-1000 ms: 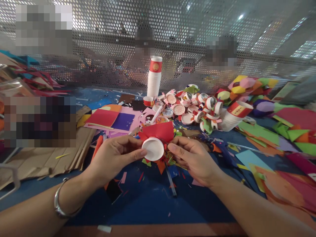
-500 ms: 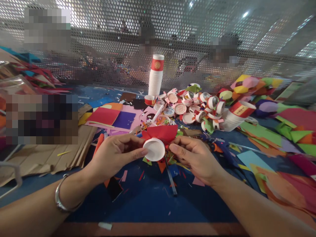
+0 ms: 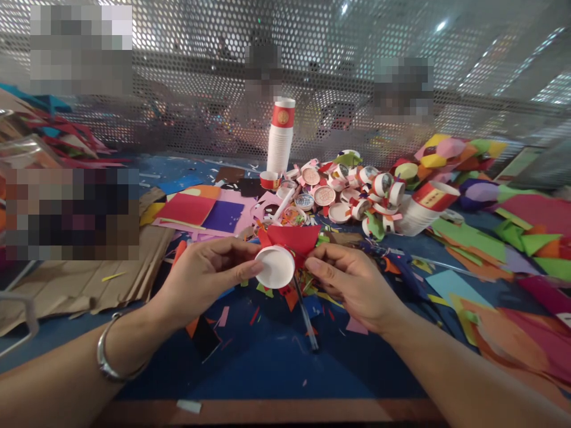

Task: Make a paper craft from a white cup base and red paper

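My left hand is closed in a pinch on the rim of a cut-down paper cup, with the thumb on its white round inside. Just behind and above the cup is a piece of red paper with a straight top edge. The fingers of my right hand are closed on the red paper's right side; whether it touches the cup is hidden. Below the hands a clear pen lies on the blue table among colourful paper scraps.
Behind the hands lies a heap of cut cup pieces, with a tall cup stack standing at the back. Brown cardboard is at left, coloured paper sheets at right. A glue gun lies right of my right hand. A perforated metal screen rises behind.
The cup has shifted slightly left and up with my left hand, widening the gap to my right fingers. My right hand stays almost where it was.
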The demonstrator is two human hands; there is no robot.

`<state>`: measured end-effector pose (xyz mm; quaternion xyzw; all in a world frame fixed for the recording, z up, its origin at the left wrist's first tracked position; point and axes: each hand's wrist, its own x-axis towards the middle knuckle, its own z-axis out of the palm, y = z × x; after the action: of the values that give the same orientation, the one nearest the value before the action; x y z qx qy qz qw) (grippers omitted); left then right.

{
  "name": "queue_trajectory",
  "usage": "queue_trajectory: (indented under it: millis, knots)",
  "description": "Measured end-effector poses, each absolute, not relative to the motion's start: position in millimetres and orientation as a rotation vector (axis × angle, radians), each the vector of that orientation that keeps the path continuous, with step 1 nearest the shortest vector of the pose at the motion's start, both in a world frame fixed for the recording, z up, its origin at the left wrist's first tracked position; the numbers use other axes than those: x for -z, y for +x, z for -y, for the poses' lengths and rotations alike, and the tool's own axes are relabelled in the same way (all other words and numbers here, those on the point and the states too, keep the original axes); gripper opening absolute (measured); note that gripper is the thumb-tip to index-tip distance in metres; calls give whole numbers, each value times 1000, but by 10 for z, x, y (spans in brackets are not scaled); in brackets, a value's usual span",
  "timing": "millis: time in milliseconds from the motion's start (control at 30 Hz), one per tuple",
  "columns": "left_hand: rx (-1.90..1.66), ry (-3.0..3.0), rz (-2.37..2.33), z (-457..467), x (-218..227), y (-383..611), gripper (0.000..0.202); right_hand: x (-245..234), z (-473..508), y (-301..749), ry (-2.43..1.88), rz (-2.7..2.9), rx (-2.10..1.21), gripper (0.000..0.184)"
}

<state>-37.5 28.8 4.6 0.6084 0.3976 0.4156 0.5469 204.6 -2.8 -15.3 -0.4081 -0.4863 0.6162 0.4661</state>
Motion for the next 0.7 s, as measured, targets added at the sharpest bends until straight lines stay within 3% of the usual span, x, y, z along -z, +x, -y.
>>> queue_trajectory:
  millis: [700]
  knots:
    - [-996, 1512, -996, -313, 17, -416, 22, 174, 15, 2066, -1012, 1215, -1474, 34]
